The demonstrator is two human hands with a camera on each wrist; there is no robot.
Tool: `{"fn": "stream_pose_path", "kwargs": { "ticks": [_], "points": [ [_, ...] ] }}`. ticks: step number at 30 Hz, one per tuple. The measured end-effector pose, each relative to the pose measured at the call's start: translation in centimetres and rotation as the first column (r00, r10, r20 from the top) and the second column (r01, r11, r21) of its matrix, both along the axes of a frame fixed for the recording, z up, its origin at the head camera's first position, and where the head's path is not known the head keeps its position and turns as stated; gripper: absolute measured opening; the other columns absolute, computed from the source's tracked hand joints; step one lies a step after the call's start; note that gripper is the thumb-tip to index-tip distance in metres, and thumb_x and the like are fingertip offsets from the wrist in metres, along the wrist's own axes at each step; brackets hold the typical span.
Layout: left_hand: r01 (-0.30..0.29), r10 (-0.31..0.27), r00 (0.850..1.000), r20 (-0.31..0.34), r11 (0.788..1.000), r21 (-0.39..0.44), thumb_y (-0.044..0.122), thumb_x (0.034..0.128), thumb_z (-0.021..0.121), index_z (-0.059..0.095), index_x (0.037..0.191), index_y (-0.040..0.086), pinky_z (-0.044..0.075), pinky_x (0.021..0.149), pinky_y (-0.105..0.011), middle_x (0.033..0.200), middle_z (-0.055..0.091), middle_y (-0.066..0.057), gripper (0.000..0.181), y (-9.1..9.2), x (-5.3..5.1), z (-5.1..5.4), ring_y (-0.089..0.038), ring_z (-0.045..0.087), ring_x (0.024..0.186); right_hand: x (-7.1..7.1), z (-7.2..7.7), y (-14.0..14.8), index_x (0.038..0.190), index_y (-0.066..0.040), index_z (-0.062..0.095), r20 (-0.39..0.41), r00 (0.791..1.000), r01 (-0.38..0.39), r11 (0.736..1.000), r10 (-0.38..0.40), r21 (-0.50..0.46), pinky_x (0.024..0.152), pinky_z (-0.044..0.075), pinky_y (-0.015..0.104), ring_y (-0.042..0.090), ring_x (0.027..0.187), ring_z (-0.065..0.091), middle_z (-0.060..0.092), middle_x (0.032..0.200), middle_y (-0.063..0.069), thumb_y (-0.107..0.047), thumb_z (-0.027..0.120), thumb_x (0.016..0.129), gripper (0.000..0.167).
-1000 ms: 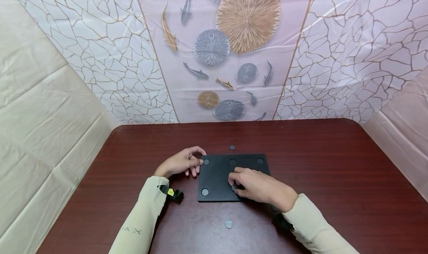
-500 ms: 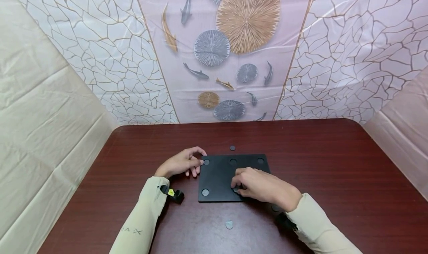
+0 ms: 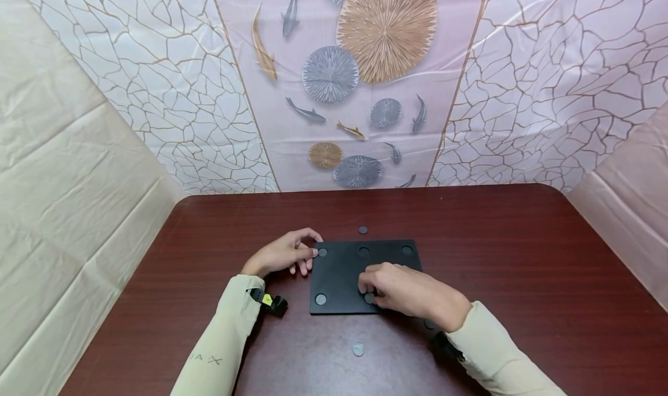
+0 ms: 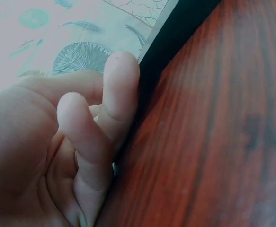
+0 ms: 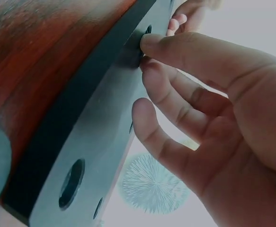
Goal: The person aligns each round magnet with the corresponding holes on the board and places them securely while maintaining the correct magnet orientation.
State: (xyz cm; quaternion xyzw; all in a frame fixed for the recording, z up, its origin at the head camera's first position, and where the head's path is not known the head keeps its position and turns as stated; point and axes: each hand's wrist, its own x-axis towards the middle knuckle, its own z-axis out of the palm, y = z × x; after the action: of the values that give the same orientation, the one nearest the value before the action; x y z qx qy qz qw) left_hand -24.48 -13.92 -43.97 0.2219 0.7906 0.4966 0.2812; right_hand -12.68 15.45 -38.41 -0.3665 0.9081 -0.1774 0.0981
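A flat black board (image 3: pixel 341 277) with round recesses lies on the table. My left hand (image 3: pixel 287 253) grips its left edge near the back corner, thumb by a grey disc (image 3: pixel 322 253) in the recess there. Another disc (image 3: pixel 320 299) sits in the front-left recess. Over the front middle, my right hand (image 3: pixel 412 290) pinches a disc (image 3: pixel 369 298) with thumb and fingertips at a recess; whether it is fully seated I cannot tell. The right wrist view shows the thumb at that recess and an unfilled recess (image 5: pixel 72 184) at the near end.
On the dark red table (image 3: pixel 229 216), one disc (image 3: pixel 363 230) lies behind the board, one (image 3: pixel 357 349) in front, and another (image 3: pixel 429 324) near the right wrist. Patterned cloth (image 3: pixel 360 123) hangs behind the table, with plain cloth at both sides.
My right hand has shifted slightly to the right over the front of the board, and the disc at its fingertips shows more plainly. My left hand has stayed put.
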Motion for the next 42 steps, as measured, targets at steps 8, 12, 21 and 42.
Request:
{"fn": "stream_pose_path", "kwargs": {
  "ticks": [8, 12, 21, 42],
  "points": [
    [0.002, -0.002, 1.0, 0.0, 1.0, 0.005, 0.012, 0.1064, 0.061, 0.056, 0.135, 0.01, 0.051, 0.049, -0.024, 0.075, 0.07, -0.007, 0.03, 0.1, -0.3, 0.1, -0.016, 0.07, 0.061, 0.5, 0.4, -0.2, 0.109, -0.017, 0.073, -0.08, 0.997, -0.013, 0.999, 0.016, 0.042, 0.078, 0.059, 0.027, 0.009, 0.098, 0.069, 0.074, 0.11, -0.004, -0.001, 0.078, 0.094, 0.023],
    [-0.004, 0.004, 1.0, 0.001, 1.0, 0.004, 0.014, 0.1068, 0.062, 0.056, 0.136, 0.01, 0.052, 0.049, -0.024, 0.076, 0.07, -0.008, 0.03, 0.2, -0.3, 0.3, -0.018, 0.07, 0.062, 0.7, 0.6, -0.3, 0.108, -0.018, 0.073, -0.141, 0.99, -0.008, 0.997, 0.019, 0.08, 0.076, 0.059, 0.027, 0.011, 0.095, 0.07, 0.073, 0.106, -0.004, -0.003, 0.08, 0.092, 0.023],
    [0.006, -0.006, 1.0, -0.009, 1.0, 0.004, 0.012, 0.1065, 0.062, 0.055, 0.135, 0.009, 0.052, 0.05, -0.025, 0.076, 0.07, -0.009, 0.029, 0.2, -0.3, 0.3, -0.018, 0.07, 0.062, 0.9, 1.0, 0.0, 0.108, -0.017, 0.073, -0.09, 0.996, 0.004, 0.997, 0.003, 0.075, 0.071, 0.057, 0.025, 0.006, 0.085, 0.066, 0.067, 0.101, -0.004, -0.01, 0.081, 0.094, 0.018],
    [0.006, -0.006, 1.0, -0.002, 1.0, 0.002, 0.013, 0.1065, 0.062, 0.055, 0.137, 0.011, 0.053, 0.052, -0.026, 0.08, 0.071, -0.01, 0.032, -0.1, -0.1, -0.2, -0.02, 0.071, 0.065, 4.2, -0.5, 7.0, 0.112, -0.016, 0.069, -0.062, 0.956, 0.28, 0.953, -0.288, -0.116, 0.072, 0.053, 0.028, 0.007, 0.083, 0.059, 0.059, 0.104, -0.005, -0.023, 0.081, 0.095, 0.022]
  ]
}}
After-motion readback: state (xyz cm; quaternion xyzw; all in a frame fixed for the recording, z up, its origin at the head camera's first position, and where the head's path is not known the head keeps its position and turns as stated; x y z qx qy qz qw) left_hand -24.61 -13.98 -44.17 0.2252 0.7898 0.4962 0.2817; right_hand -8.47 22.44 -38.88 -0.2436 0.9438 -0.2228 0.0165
